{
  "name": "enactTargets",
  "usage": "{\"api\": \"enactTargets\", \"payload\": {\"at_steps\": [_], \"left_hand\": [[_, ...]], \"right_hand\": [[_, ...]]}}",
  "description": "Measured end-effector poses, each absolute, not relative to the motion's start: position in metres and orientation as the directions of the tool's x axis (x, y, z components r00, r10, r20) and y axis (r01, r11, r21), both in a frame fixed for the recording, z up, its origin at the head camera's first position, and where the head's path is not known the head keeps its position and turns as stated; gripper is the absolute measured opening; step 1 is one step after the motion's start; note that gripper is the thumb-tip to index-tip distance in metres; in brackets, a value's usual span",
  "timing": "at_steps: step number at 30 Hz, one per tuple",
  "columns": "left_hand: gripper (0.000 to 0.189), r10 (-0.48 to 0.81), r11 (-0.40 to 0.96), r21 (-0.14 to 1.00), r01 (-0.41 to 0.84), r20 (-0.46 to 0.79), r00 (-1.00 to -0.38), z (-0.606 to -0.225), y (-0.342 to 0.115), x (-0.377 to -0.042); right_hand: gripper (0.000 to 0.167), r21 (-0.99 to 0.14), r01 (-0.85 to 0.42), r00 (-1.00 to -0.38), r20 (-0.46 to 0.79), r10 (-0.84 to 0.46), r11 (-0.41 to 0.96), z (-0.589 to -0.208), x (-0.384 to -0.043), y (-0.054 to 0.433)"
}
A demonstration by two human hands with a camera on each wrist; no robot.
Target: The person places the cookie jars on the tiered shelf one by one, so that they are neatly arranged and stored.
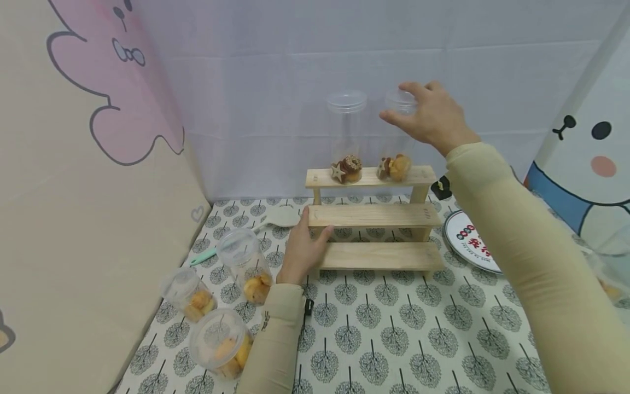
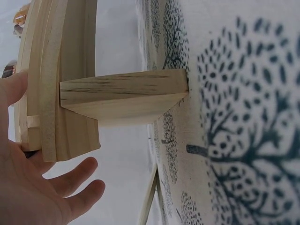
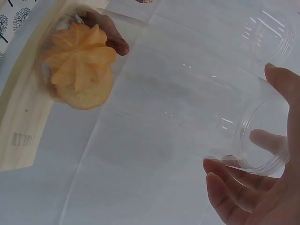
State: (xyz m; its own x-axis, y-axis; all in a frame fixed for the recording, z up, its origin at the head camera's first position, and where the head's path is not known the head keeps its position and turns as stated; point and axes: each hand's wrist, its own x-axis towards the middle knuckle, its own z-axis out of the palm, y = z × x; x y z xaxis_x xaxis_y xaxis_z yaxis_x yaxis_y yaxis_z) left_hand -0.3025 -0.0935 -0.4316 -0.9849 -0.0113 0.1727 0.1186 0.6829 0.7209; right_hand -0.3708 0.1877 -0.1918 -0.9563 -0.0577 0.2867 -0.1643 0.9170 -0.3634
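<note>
A three-step wooden stand (image 1: 374, 215) stands mid-table. On its top step are two tall clear jars: the left jar (image 1: 346, 131) and the right jar (image 1: 396, 158), each with cookies at the bottom. My right hand (image 1: 397, 102) hovers at the right jar's lid, thumb and fingers spread loosely about it; I cannot tell whether they touch. In the right wrist view, that hand (image 3: 248, 136) frames the lid of the jar (image 3: 187, 103), and an orange cookie (image 3: 79, 65) lies deep inside. My left hand (image 1: 315, 224) rests with straight fingers against the stand's left end (image 2: 122, 91).
Three lidded jars with cookies (image 1: 245, 264) (image 1: 189, 293) (image 1: 220, 342) lie at the front left of the tree-print cloth. A pale scoop with a teal handle (image 1: 275, 219) lies behind them. A round printed plate (image 1: 470, 241) sits right of the stand. Padded walls close in left and back.
</note>
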Motion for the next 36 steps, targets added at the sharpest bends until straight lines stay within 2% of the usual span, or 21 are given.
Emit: {"api": "enactTargets", "payload": {"at_steps": [5, 9, 13, 16, 21, 28, 33, 36], "left_hand": [[0.094, -0.002, 0.680, 0.722, 0.124, 0.170, -0.985, -0.431, -0.092, -0.303], [0.093, 0.003, 0.682, 0.721, 0.121, 0.163, -0.987, -0.430, -0.093, -0.303], [0.093, 0.004, 0.679, 0.726, 0.114, 0.151, -0.989, -0.430, -0.094, -0.304], [0.094, 0.003, 0.669, 0.735, 0.107, 0.142, -0.990, -0.429, -0.096, -0.305], [0.095, -0.006, 0.658, 0.747, 0.096, 0.133, -0.991, -0.430, -0.098, -0.308], [0.096, -0.002, 0.645, 0.758, 0.094, 0.124, -0.992, -0.433, -0.100, -0.307], [0.098, -0.008, 0.640, 0.763, 0.088, 0.121, -0.993, -0.433, -0.100, -0.306], [0.099, -0.018, 0.643, 0.761, 0.085, 0.127, -0.992, -0.434, -0.100, -0.306]], "right_hand": [[0.098, -0.356, -0.158, -0.967, 0.244, -0.072, 0.921, -0.188, -0.366, 0.191], [0.108, -0.347, -0.169, -0.973, 0.207, -0.101, 0.922, -0.182, -0.360, 0.196], [0.115, -0.389, -0.208, -0.963, 0.243, -0.118, 0.897, -0.179, -0.345, 0.209], [0.113, -0.397, -0.228, -0.952, 0.283, -0.117, 0.889, -0.180, -0.327, 0.224], [0.102, -0.290, -0.221, -0.943, 0.306, -0.128, 0.931, -0.191, -0.285, 0.259], [0.095, -0.168, -0.100, -0.931, 0.364, -0.033, 0.981, -0.232, -0.221, 0.326], [0.092, -0.222, 0.025, -0.876, 0.465, 0.128, 0.975, -0.277, -0.183, 0.379], [0.106, -0.249, 0.081, -0.836, 0.510, 0.202, 0.965, -0.298, -0.165, 0.405]]}}
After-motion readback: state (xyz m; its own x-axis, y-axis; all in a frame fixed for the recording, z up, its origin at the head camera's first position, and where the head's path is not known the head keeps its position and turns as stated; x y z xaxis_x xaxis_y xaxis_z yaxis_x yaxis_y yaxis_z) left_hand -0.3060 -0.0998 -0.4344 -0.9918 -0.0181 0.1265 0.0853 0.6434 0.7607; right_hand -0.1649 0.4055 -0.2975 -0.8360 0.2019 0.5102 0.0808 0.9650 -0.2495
